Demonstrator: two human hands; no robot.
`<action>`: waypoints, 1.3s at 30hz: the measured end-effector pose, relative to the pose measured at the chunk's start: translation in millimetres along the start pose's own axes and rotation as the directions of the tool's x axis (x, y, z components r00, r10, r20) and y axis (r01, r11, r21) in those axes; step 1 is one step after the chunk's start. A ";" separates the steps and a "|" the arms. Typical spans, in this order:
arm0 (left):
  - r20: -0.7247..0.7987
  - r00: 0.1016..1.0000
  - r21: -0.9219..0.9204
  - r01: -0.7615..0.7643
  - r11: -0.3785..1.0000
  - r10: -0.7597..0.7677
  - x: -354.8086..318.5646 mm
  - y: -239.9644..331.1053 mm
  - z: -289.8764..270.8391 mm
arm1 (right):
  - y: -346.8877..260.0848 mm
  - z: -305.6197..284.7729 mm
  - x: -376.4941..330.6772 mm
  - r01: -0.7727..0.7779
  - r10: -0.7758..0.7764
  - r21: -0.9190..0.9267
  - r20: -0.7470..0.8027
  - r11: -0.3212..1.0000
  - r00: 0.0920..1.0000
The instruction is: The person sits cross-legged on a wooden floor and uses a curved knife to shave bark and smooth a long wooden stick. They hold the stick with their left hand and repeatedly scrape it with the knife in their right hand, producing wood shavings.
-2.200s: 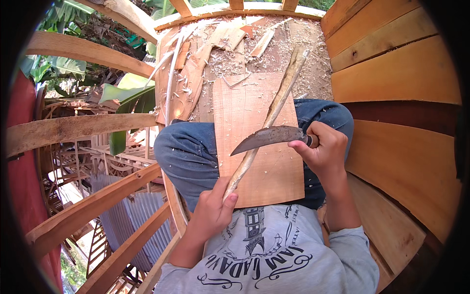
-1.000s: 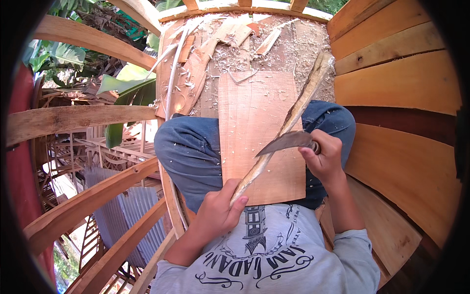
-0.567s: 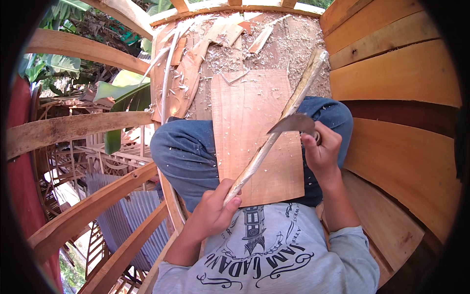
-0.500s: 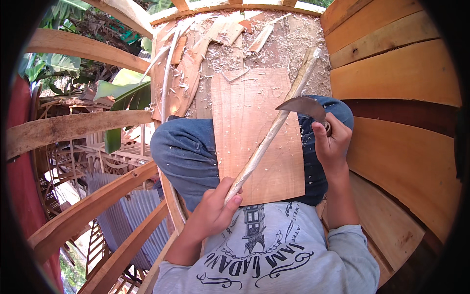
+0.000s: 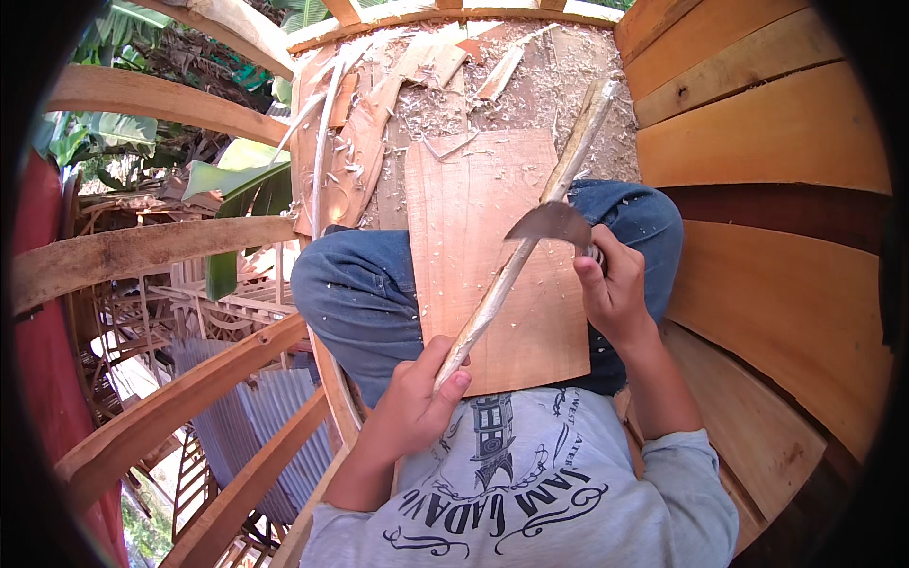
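Note:
My left hand (image 5: 421, 393) is closed round the near end of a long, pale wooden stick (image 5: 488, 308), which slants away to the upper right. In my right hand (image 5: 620, 289) is the handle of a sickle-shaped knife (image 5: 551, 223) with a broad, dark curved blade. That blade lies across the middle of the stick, its tip pointing left. A flat wooden board (image 5: 502, 355) rests on my lap beneath both, sprinkled with a few shavings. Most of the knife's handle is hidden by my fingers.
Wood shavings and bark-like strips (image 5: 365, 156) litter the plank floor (image 5: 464, 104) ahead of my crossed legs. An orange-brown plank wall (image 5: 757, 133) rises close on the right. Wooden rails (image 5: 151, 248) run along the left, with leaves and corrugated sheets (image 5: 279, 421) beyond.
My right hand has drawn the knife toward me and leftward, down along the stick. My left hand keeps its hold at almost the same spot.

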State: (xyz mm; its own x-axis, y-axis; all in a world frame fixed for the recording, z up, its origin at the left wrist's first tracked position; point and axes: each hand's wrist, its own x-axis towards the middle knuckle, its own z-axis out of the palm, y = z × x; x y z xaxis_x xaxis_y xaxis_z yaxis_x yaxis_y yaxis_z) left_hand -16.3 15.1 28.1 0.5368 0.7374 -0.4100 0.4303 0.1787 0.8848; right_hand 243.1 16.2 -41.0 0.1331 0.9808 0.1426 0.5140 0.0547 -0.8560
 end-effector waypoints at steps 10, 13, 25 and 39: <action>0.060 0.998 -0.014 -0.018 1.000 0.019 -3.4 -3.3 1.0 | 2.6 -4.1 -0.7 0.026 -0.022 0.020 -0.186 0.999 0.982; 0.020 0.994 0.007 -0.108 0.994 0.108 -1.1 -4.1 6.8 | -15.1 0.3 -4.1 0.414 -0.388 -0.122 0.189 0.902 0.902; 0.045 0.999 -0.059 -0.005 0.998 0.007 -4.2 1.1 8.7 | 8.0 -4.2 -16.5 0.056 -0.058 -0.040 -0.046 0.998 0.997; -0.029 0.999 0.002 -0.023 1.000 0.023 1.9 -3.6 5.5 | -12.8 18.6 -33.1 0.072 -0.076 0.029 0.165 0.997 0.983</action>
State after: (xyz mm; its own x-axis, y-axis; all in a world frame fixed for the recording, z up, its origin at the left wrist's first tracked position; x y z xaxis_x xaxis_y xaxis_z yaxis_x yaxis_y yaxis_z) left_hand -12.8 12.3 23.0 0.5250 0.7601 -0.3830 0.4195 0.1604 0.8935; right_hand 216.4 -13.5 -44.0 -0.0481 0.9913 0.1229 0.4978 0.1305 -0.8574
